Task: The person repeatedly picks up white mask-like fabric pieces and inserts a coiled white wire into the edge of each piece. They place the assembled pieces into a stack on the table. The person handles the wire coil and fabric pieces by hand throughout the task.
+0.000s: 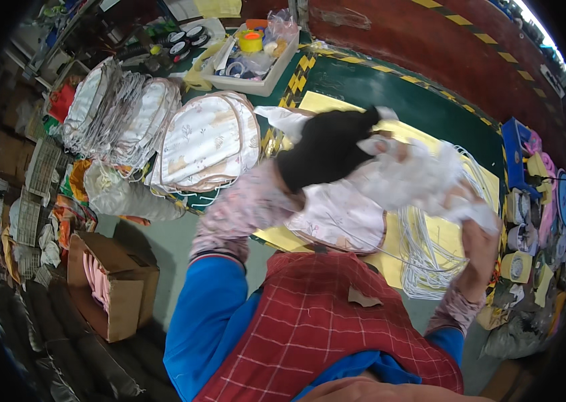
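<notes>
My left hand (336, 144), in a black glove, is raised over the work table. Between it and my right hand (478, 244) stretches a crumpled, thin white sheet (407, 174), cloth or plastic; motion blurs it. Both hands appear closed on it, though the fingertips are smeared. Below my left forearm lies a pale printed fabric piece (340, 218) with brown edging. A bundle of white cords (427, 261) lies just left of my right hand. Fabric and cords rest on a yellow sheet (443, 231).
To the left are a printed oval fabric stack (202, 141) and more corded stacks (119, 114). A white bin (266, 80) of small supplies stands behind them. An open cardboard box (119, 288) sits lower left. A blue bin (517, 157) and tape rolls line the right edge.
</notes>
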Available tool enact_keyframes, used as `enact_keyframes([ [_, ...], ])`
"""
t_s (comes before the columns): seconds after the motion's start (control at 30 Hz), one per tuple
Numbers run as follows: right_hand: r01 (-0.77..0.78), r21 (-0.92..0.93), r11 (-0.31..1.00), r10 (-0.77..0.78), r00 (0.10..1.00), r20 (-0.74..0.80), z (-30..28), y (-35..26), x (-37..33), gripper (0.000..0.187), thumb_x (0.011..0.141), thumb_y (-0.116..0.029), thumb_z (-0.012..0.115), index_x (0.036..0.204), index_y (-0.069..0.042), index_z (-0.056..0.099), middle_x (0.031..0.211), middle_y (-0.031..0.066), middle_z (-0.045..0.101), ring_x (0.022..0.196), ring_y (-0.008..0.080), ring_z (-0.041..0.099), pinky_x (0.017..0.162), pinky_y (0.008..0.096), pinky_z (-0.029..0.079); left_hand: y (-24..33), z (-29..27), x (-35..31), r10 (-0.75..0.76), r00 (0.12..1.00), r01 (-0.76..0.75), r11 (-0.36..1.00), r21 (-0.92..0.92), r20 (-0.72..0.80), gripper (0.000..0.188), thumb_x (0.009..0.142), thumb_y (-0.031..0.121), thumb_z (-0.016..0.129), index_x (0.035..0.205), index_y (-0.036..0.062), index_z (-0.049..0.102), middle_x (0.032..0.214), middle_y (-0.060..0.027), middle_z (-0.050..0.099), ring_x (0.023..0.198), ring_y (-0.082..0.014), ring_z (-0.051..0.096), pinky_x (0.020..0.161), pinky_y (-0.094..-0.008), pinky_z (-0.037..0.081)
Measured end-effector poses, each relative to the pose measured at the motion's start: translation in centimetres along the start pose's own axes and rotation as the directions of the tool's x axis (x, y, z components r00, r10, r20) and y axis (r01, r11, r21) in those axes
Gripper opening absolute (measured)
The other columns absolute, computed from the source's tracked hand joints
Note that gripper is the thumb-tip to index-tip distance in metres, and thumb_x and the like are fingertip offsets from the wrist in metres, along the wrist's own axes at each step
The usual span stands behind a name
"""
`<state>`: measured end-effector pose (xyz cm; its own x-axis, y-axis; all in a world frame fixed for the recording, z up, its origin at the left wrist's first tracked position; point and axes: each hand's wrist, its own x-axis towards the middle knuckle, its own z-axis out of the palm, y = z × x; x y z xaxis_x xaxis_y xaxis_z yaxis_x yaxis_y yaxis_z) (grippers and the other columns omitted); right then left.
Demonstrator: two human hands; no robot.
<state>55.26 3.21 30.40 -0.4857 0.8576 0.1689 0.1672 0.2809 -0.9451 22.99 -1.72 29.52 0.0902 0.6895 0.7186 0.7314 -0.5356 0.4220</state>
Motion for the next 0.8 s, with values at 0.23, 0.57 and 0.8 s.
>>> enact_keyframes([
  [0.23, 0.154, -0.065, 0.986, -0.156, 0.987, -0.039, 1.3, 2.5, 1.4, 0.022, 0.088, -0.016, 0.053, 0.083, 0.004, 0.061, 0.055, -0.0005, 0.048, 0.043, 0.0062, 0.042, 0.039, 0.0226, 0.03, -3.9, -5.0, -3.6, -0.033, 0.793, 0.052, 0.999, -0.014, 0.609, 0.03, 0.077, 0.016, 0.057, 0.107, 0.0093, 0.061, 0.068, -0.0156, 0.059, 0.062, -0.0316, 0.058, 0.057, -0.0379, 0.047],
  [0.57, -0.265, 0.513, 0.817, 0.388, 0.91, -0.148, 5.8, 13.4, 2.5, 0.052, 0.097, -0.045, 0.035, 0.103, 0.001, 0.061, 0.065, 0.0112, 0.062, 0.055, 0.0186, 0.061, 0.062, 0.0294, 0.049, -9.5, 0.8, -14.8, -0.867, 0.464, 0.382, 0.381, -0.842, -0.181, 0.03, 0.088, 0.018, 0.053, 0.11, -0.0012, 0.053, 0.089, -0.0068, 0.058, 0.072, -0.014, 0.053, 0.063, -0.0244, 0.043],
  [0.8, -0.435, 0.294, 0.851, 0.52, 0.772, -0.365, -7.7, 28.7, -4.0, 0.029, 0.093, -0.021, 0.045, 0.107, -0.004, 0.063, 0.095, 0.0091, 0.066, 0.068, 0.0153, 0.063, 0.058, 0.0268, 0.051, -16.3, -2.8, -21.2, -0.636, 0.501, 0.671, 0.714, -0.201, -0.587, 0.021, 0.09, 0.017, 0.051, 0.104, 0.002, 0.056, 0.077, -0.0038, 0.056, 0.061, -0.0123, 0.051, 0.054, -0.024, 0.041],
])
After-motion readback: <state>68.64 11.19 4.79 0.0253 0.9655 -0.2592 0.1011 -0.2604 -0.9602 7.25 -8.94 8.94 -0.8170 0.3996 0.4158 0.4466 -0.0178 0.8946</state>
